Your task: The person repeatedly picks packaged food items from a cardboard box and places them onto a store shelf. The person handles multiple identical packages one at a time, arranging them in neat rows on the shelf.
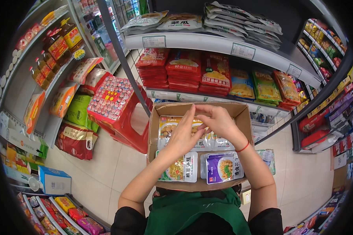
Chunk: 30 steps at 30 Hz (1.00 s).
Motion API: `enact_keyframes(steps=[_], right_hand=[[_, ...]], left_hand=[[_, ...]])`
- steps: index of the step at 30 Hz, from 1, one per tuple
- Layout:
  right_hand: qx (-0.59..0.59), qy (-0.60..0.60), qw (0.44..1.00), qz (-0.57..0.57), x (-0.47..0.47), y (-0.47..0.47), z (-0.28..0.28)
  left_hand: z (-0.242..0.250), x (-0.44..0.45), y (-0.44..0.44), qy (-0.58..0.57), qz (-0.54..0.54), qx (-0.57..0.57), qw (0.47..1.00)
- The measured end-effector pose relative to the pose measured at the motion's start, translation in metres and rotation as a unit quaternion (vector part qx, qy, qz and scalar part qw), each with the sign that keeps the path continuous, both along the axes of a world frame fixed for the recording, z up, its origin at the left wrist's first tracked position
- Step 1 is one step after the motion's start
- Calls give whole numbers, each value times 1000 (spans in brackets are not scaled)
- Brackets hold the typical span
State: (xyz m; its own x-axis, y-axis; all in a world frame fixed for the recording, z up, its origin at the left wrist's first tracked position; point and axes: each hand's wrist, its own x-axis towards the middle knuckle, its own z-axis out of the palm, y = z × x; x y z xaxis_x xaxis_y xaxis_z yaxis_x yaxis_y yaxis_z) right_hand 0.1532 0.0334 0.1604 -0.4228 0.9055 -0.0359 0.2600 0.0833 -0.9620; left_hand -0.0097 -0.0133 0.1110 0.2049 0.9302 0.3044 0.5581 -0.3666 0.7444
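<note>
My left hand and my right hand are raised over an open cardboard box, fingertips close together near its far side. Neither hand shows anything held. Under them in the box lie yellow-and-white food pouches, partly hidden by the hands. Closer to me in the box, a green-and-white pouch lies at the left and a purple-and-white pouch at the right, on top of another pouch. What supports the box is hidden.
Ahead, a metal shelf holds silver pouches above red packets. A red plastic stool bearing packaged goods stands left of the box. Left shelving carries oil bottles and bags.
</note>
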Motion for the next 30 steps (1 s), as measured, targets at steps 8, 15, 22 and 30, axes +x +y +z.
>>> enact_keyframes(steps=[8,15,22,30], right_hand=[[-46,-67,996,29,-5,1,-19],[-63,-63,996,27,1,7,-55],[-80,-109,990,39,12,11,-75],[-57,-135,988,43,24,18,-119]], left_hand=[[-23,-8,-7,2,11,-72,997],[-37,-9,-5,-23,13,-143,989],[-65,-10,-2,-41,22,-188,981],[-74,-10,1,-53,33,-235,970]])
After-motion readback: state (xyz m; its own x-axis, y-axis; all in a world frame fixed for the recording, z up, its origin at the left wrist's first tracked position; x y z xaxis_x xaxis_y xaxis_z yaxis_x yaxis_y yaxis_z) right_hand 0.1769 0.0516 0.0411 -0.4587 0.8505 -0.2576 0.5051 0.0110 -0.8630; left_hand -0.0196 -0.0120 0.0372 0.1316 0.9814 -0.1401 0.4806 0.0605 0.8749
